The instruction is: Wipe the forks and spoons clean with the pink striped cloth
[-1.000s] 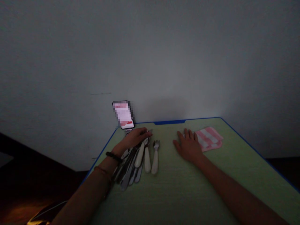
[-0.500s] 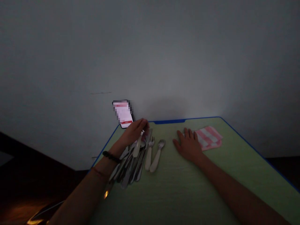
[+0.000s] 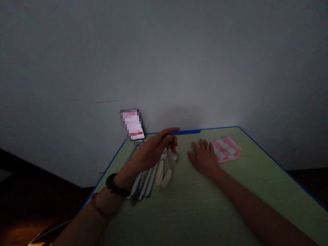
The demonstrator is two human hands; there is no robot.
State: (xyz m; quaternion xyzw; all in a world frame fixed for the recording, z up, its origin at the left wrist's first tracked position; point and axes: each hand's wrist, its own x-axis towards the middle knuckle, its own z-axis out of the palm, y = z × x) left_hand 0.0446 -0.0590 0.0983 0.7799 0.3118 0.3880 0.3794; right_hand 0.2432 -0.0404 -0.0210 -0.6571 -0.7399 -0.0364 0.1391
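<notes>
My left hand [image 3: 164, 141] is closed in a pinch above the cutlery. From its fingers hangs a white-handled piece of cutlery [image 3: 171, 160], handle downward; its head is hidden in the hand. Beneath lie two white-handled forks [image 3: 160, 174], their heads partly covered. Left of them is a bunch of metal cutlery [image 3: 146, 184], largely hidden by my left hand and wrist. My right hand [image 3: 205, 159] lies flat, fingers spread, on the table at the left edge of a pink-and-white striped cloth [image 3: 227, 149].
A lit phone [image 3: 134, 126] leans on the grey wall [image 3: 194, 61] at the table's back left corner. The green table [image 3: 205, 212] has a blue rim and stands against the wall. Dark floor shows on both sides.
My left hand has moved right with the white-handled piece of cutlery, from over the metal bunch to over the two forks. My right hand stays in place on the table.
</notes>
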